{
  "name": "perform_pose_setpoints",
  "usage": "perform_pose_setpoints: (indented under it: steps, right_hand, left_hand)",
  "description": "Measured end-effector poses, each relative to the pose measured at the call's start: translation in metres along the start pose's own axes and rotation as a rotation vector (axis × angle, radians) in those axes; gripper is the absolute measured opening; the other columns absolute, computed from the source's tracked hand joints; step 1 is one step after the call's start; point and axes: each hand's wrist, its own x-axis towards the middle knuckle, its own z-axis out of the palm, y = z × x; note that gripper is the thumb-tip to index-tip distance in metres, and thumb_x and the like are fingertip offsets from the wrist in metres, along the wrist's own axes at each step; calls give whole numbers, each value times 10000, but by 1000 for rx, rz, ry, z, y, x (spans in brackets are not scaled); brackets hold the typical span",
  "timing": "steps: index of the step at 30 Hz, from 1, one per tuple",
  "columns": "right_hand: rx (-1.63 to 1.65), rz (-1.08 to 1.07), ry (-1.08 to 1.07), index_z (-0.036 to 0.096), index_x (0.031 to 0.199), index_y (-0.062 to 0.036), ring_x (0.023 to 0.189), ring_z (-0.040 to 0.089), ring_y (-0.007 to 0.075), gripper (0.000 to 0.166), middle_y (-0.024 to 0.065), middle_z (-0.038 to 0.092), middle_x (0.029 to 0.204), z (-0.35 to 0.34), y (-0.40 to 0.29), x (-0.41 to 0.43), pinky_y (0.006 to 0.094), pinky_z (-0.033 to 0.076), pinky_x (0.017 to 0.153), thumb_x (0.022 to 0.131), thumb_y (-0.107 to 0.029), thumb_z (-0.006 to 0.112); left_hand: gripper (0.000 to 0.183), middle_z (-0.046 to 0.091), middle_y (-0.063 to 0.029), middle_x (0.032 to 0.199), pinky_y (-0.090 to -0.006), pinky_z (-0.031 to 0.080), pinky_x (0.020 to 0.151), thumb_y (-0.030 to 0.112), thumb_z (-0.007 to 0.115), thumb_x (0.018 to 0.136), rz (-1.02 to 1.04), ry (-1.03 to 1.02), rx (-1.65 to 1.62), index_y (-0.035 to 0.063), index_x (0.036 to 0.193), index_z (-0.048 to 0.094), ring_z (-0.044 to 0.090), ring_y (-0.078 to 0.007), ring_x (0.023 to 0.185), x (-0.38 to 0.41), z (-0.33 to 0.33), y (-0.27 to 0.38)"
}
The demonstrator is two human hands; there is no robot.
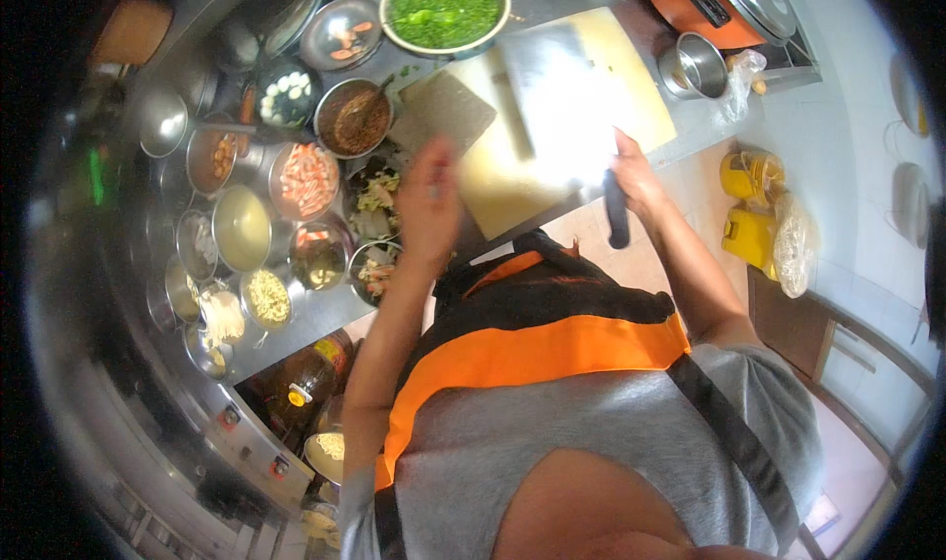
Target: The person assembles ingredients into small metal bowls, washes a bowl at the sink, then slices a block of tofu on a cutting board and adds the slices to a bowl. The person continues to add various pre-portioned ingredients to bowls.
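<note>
My right hand (637, 172) grips a cleaver at the top of its black handle (616, 209). The wide cleaver blade (558, 87) extends over a pale yellow cutting board (628, 80), and strong glare whitens much of it. My left hand (432, 202) is blurred, beside the board's left edge and just below a folded grey-brown cloth (447, 109). Whether those fingers touch the cloth or hold anything cannot be made out. The cloth lies partly over the board's left corner.
Left of the board stand several metal bowls, among them crab-stick pieces (304, 179), dark sauce with a spoon (355, 120) and pale liquid (242, 227). Chopped greens fill a colander (443, 13) behind. An orange cooker (702, 9) and steel pot (692, 65) stand at right.
</note>
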Motion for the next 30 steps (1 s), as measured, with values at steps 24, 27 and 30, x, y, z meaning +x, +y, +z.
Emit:
perform_pose_setpoints:
  steps: [24, 27, 30]
  right_hand:
    - [-232, 140, -224, 549, 1170, -45, 553, 508, 62, 294, -2, 608, 818, -48, 48, 59, 211, 436, 469, 893, -122, 612]
    - [-284, 79, -156, 570, 1098, -36, 540, 515, 83, 217, 13, 604, 791, -38, 39, 31, 224, 441, 484, 892, -94, 609]
    - [-243, -56, -207, 573, 1060, -28, 526, 517, 88, 174, 20, 604, 782, -6, 15, 8, 227, 438, 477, 892, -66, 602]
  left_hand:
    - [746, 287, -282, 1418, -580, 208, 1075, 390, 696, 765, 116, 295, 351, 116, 1385, 386, 255, -503, 1293, 86, 222, -57]
    - [672, 276, -258, 1421, -562, 238, 1070, 315, 699, 783, 223, 345, 300, 119, 1362, 420, 245, -495, 1298, 74, 207, -36]
    - [679, 275, -235, 1435, -539, 249, 1073, 276, 715, 771, 242, 396, 205, 75, 1350, 423, 253, -477, 1305, 66, 162, 2]
